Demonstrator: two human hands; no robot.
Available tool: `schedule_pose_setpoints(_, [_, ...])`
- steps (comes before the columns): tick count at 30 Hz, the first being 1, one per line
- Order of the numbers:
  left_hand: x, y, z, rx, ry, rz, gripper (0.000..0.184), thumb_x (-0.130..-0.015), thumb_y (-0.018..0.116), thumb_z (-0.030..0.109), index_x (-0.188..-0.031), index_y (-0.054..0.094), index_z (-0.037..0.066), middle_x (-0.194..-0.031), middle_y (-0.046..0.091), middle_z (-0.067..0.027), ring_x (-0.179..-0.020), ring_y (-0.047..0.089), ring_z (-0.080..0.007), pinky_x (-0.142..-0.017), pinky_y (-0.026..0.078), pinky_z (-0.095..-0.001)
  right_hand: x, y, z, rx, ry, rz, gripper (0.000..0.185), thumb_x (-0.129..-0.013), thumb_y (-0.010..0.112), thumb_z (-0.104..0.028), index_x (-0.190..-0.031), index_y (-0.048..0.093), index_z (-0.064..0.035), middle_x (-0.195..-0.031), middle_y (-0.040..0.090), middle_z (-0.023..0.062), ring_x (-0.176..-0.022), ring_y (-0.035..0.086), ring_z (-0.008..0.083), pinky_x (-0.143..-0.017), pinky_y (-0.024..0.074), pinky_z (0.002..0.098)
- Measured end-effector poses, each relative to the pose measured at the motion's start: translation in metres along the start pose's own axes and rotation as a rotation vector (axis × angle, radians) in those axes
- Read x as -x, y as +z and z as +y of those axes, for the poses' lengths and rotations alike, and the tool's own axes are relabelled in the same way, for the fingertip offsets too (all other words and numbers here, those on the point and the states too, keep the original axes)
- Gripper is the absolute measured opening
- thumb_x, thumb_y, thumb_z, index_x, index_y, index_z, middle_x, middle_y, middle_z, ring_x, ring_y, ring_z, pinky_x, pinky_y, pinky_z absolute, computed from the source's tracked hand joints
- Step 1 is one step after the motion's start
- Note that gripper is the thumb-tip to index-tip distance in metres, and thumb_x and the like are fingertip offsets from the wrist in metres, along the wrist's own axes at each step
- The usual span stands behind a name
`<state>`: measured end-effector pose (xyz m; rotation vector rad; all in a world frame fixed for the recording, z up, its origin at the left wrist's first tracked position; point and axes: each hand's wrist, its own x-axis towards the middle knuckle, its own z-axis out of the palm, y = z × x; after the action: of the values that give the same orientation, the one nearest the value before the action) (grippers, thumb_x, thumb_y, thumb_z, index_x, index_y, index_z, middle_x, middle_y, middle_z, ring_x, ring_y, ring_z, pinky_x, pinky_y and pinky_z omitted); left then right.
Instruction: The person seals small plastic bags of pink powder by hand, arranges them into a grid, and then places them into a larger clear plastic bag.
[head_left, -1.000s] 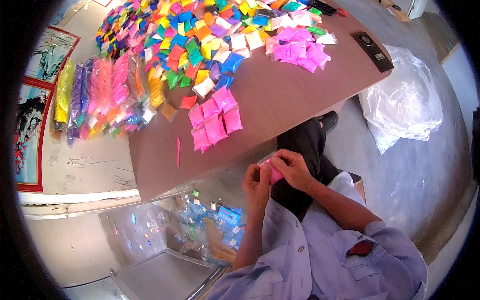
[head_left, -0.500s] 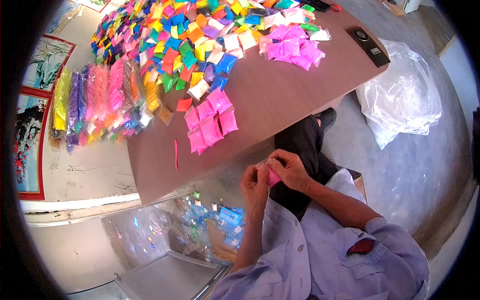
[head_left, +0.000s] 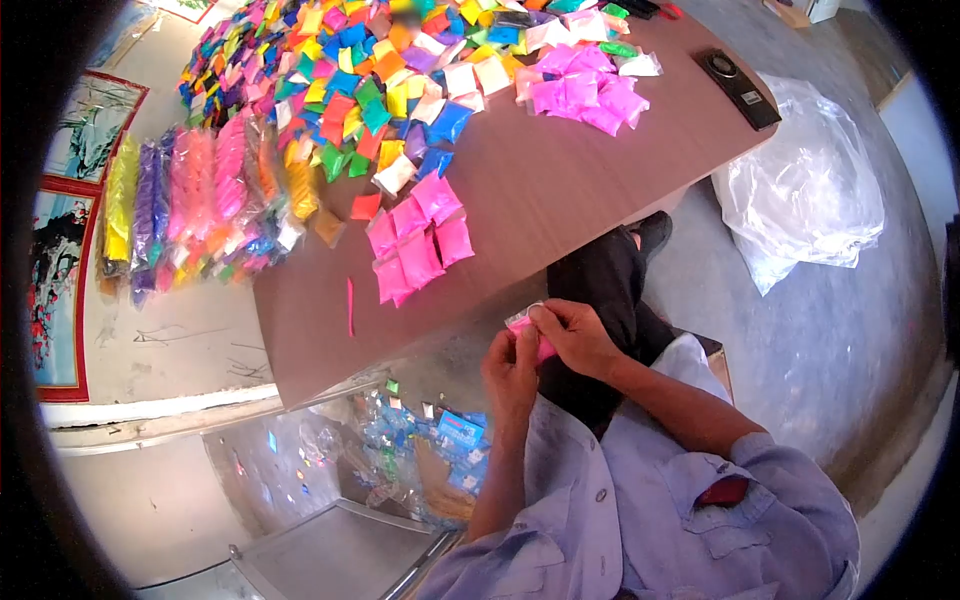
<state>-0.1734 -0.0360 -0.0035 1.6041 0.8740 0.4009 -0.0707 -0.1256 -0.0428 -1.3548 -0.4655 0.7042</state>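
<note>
A heap of packets [head_left: 350, 82] covers the back of the table [head_left: 560, 190] — bagged packets [head_left: 200, 190] left of the heap, a device [head_left: 740, 92] at the right end. A packet cluster [head_left: 420, 248] lies in front; off the near edge, one packet [head_left: 519, 322] sits between left hand [head_left: 511, 372] and right hand [head_left: 577, 339].

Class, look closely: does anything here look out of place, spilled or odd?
Yes. A thin bright-pink strip lies alone on the brown tabletop; its slim shape differs from the square pink packets nearby. A loose heap of blue and clear plastic below the table also looks untidy, like litter.
</note>
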Motion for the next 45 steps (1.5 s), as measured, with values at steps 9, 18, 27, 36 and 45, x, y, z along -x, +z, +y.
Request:
schedule_pose_setpoints(9, [0.011,0.002,-0.002,0.094,-0.037,-0.091,0.036,-0.109,0.063,0.034,-0.096,0.069,0.002,-0.079,0.065,0.0015,-0.071,0.056,-0.0070,-0.064,0.044,-0.0253,0.000,0.002,-0.008,-0.102,0.009,0.064,0.032,-0.110,0.059,-0.028,-0.100,0.069,-0.0001,-0.081,0.061,-0.0004,-0.077,0.053,0.0064,-0.067,0.0478,0.0280])
schedule_pose_setpoints(18, [0.004,-0.004,-0.012,0.052,-0.040,-0.131,0.032,-0.109,0.063,0.033,-0.101,0.069,0.003,-0.085,0.066,0.0007,-0.076,0.057,-0.0061,-0.064,0.045,-0.0234,0.000,-0.004,-0.007,-0.068,-0.006,0.027,0.027,-0.109,0.060,-0.026,-0.102,0.066,-0.0013,-0.083,0.061,-0.0006,-0.079,0.053,0.0071,-0.069,0.0477,0.0286])
schedule_pose_setpoints(27, [-0.004,-0.002,-0.015,0.156,0.035,-0.041,0.026,-0.108,0.064,0.028,-0.096,0.067,0.005,-0.082,0.060,0.0043,-0.071,0.052,-0.0061,-0.062,0.042,-0.0246,0.001,-0.001,-0.003,0.036,-0.065,-0.007,0.023,-0.107,0.061,-0.022,-0.099,0.064,-0.0007,-0.079,0.060,0.0019,-0.075,0.052,0.0062,-0.064,0.0472,0.0295])
schedule_pose_setpoints(36, [-0.004,0.002,-0.004,0.195,-0.023,-0.009,0.018,-0.107,0.066,0.021,-0.097,0.066,0.006,-0.085,0.063,0.0041,-0.075,0.054,-0.0042,-0.064,0.043,-0.0230,0.002,-0.004,-0.007,-0.030,-0.068,-0.012,0.019,-0.106,0.061,-0.019,-0.101,0.066,-0.0005,-0.082,0.061,0.0018,-0.076,0.055,0.0071,-0.066,0.0484,0.0295])
schedule_pose_setpoints(45, [-0.006,-0.009,-0.010,0.290,0.102,-0.033,0.014,-0.105,0.069,0.015,-0.094,0.065,0.006,-0.086,0.062,0.0060,-0.078,0.054,-0.0030,-0.068,0.043,-0.0216,0.002,-0.002,-0.008,-0.012,-0.046,-0.071,0.017,-0.104,0.064,-0.017,-0.102,0.067,-0.0008,-0.083,0.063,0.0006,-0.078,0.056,0.0064,-0.067,0.0494,0.0290])
